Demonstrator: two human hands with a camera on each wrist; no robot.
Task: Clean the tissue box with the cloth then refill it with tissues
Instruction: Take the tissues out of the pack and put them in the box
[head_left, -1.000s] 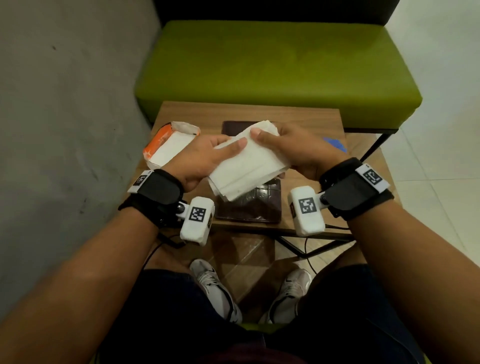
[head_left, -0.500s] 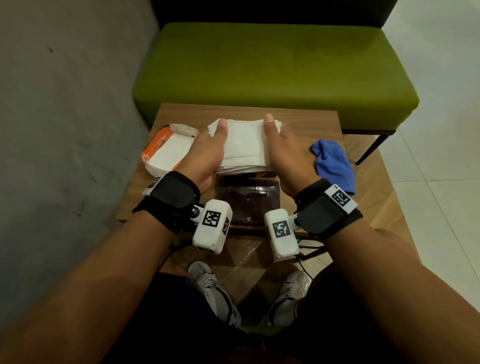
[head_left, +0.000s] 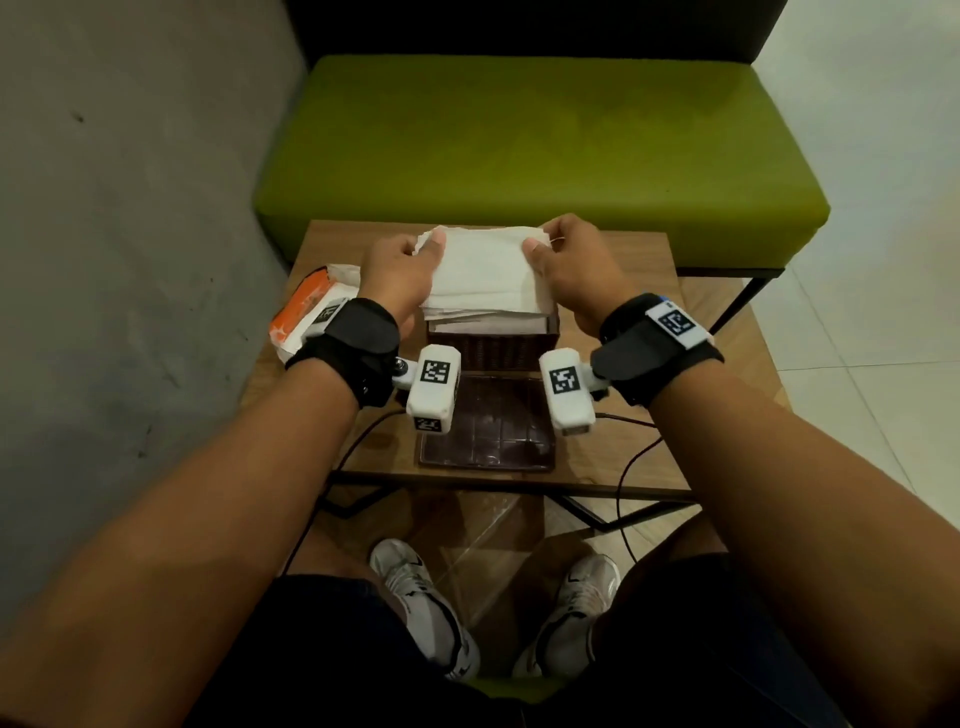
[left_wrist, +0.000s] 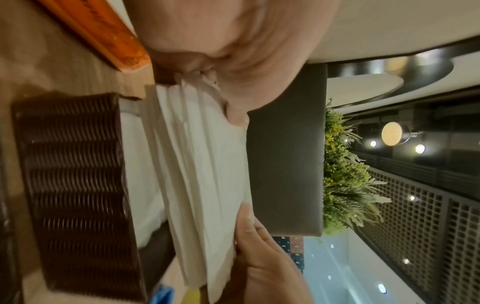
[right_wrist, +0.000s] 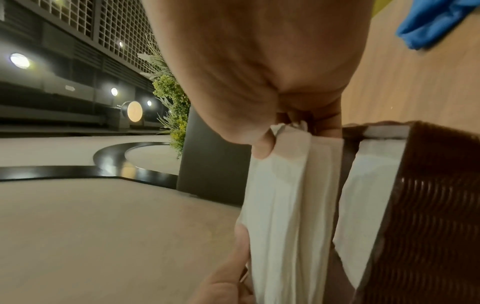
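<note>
- Tissue stack (head_left: 485, 275): one sheaf of white folded sheets, held directly over the open top of the tissue box (head_left: 493, 345); whether its underside touches the tissues already in the box cannot be told.
- Handling, judged: light, soft, limp; sheets likely to fan or slide apart unless pinched through the whole thickness at both short ends. Tears easily if pulled.
- Left hand (head_left: 400, 270): one, thumb on top and fingers curled under the stack's left end, clamped on it.
- Right hand (head_left: 571, 262): one, pinching the stack's right end likewise.
- Tissue box: one, dark brown woven body, open-topped, white tissues visible inside; judged stiff and steady enough to receive the stack without a hand on it.
- Lid (head_left: 488, 431): one dark brown panel, flat, just nearer the person than the box.
- Orange tissue packet (head_left: 306, 312): one, opened, left of the box.
- Blue cloth (right_wrist: 436, 22): one, right of the box, lying loose.
- Wooden table (head_left: 649, 452): one, bearing the box.
</note>
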